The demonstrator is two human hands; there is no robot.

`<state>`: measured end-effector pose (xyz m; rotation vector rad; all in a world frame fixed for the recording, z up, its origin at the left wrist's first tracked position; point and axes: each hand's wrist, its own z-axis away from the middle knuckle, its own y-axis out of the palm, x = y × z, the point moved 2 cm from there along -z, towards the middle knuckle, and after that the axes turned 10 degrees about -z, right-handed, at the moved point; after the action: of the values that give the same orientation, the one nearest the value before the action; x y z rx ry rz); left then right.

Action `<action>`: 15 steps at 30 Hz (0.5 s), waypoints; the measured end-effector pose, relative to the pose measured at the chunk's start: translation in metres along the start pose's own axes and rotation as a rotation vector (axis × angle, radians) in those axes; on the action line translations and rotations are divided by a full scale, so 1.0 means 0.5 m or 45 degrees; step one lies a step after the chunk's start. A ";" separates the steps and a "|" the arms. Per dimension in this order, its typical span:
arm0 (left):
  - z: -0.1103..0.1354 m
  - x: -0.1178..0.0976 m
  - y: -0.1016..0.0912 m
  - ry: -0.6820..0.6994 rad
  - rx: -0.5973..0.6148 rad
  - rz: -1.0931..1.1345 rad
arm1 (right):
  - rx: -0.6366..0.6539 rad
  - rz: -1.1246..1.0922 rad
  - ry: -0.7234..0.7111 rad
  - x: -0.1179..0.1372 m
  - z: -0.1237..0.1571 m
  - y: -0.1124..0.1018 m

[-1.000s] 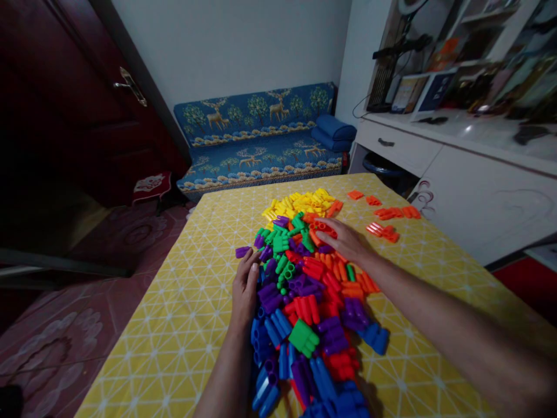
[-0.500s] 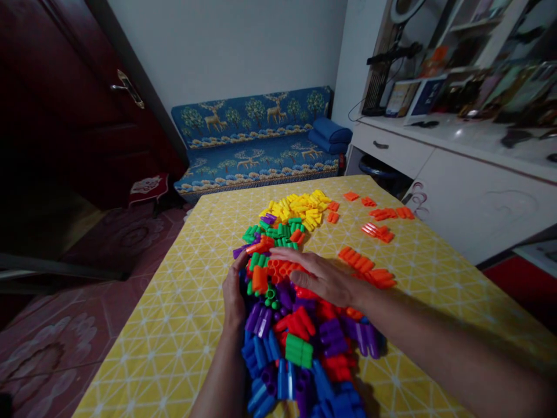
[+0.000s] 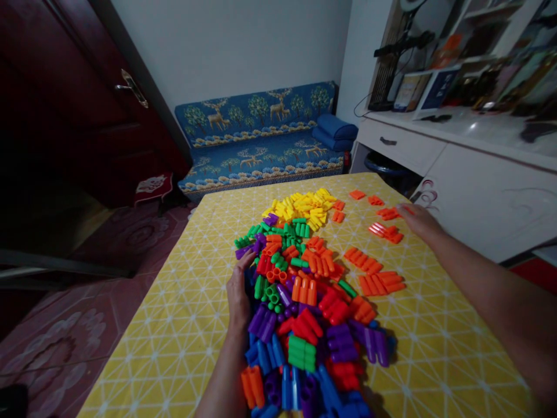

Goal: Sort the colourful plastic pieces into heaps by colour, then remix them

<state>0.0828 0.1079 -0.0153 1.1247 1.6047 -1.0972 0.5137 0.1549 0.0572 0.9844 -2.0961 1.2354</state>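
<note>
A long heap of colourful plastic building blocks [image 3: 300, 354], shaped like joined tubes, lies on the table. My left hand [image 3: 238, 287] rests against the heap's left side, fingers stretched along it and gripping nothing. At the far right, my right hand [image 3: 420, 223] is at a row of orange blocks [image 3: 387, 213], with its fingers together on an orange block that is mostly hidden. More orange blocks [image 3: 386, 232] lie just below that row, and others [image 3: 380, 283] sit nearer, right of the heap. Green blocks [image 3: 300, 227] and yellow blocks [image 3: 302, 204] form the heap's far end.
A yellow patterned cloth [image 3: 174, 325] covers the table. Beyond it stands a blue sofa [image 3: 261, 142] with deer on its cover. A white cabinet [image 3: 491, 191] is on the right; a dark red door [image 3: 87, 104] and a small stool [image 3: 152, 186] are on the left.
My right hand has moved from the middle of the heap to the orange blocks at the far right. Blocks in the heap have shifted, uncovering several orange ones. The left hand stays beside the heap.
</note>
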 end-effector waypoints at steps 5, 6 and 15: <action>-0.002 0.000 0.000 -0.004 -0.002 0.014 | 0.022 0.051 0.093 -0.038 0.022 0.064; -0.003 0.000 0.000 0.001 -0.004 0.006 | 0.035 0.059 0.120 -0.041 0.028 0.081; 0.000 -0.012 0.000 0.011 -0.013 -0.057 | 0.383 -0.310 0.043 0.097 0.062 0.223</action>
<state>0.0841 0.1066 -0.0098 1.0929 1.6479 -1.1133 0.3942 0.1477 0.0206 1.2967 -1.7333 1.4510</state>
